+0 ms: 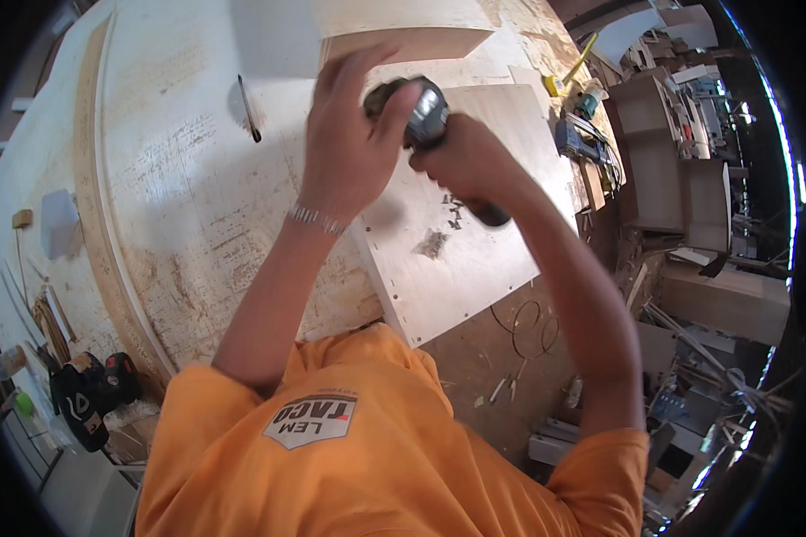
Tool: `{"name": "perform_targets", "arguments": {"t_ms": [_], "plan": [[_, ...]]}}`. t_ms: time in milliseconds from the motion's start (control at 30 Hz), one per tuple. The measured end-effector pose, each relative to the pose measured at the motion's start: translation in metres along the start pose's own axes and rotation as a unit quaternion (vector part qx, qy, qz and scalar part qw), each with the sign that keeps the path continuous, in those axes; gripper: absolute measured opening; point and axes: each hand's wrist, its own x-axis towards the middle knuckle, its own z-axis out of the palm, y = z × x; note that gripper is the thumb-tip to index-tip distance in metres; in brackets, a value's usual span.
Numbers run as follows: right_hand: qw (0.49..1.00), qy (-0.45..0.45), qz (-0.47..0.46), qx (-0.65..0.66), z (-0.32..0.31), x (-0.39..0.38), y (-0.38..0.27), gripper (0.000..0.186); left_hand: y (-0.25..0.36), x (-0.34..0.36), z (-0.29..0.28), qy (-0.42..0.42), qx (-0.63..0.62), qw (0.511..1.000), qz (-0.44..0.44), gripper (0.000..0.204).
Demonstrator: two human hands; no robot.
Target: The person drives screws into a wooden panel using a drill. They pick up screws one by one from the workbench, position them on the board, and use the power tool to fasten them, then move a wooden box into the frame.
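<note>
My right hand (470,157) is wrapped round the grip of a dark cordless drill (428,115), raised over the bench. My left hand (349,143), with a metal watch band at the wrist, is beside the drill's front. Its fingers are stretched out and slightly blurred, with the thumb lying in front of the drill; whether it touches is hard to tell. Below the hands lies a pale wooden panel (493,277) with small holes along its edges. On the panel are a scatter of small dark screws (454,215) and a small clear plastic bag (433,244).
A light wooden box-like piece (412,43) stands at the far side. A screwdriver (248,109) rests on the worn bench (197,259). A yellow tape measure (555,85) and a blue power tool (573,141) sit at right. Another black drill (121,380) is at lower left.
</note>
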Motion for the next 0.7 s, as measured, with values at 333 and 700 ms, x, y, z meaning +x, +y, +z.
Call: {"name": "perform_targets", "arguments": {"t_ms": [333,700], "plan": [[0.784,0.273,0.059,0.555,0.059,-0.231,0.183,0.041,-0.012,-0.09,0.067,-0.417,0.116,0.895,0.106,0.022],[0.701,0.253,0.077,0.662,0.145,-0.315,0.219,0.039,0.077,-0.072,0.081,-0.562,0.07,0.802,-0.19,0.015]]}}
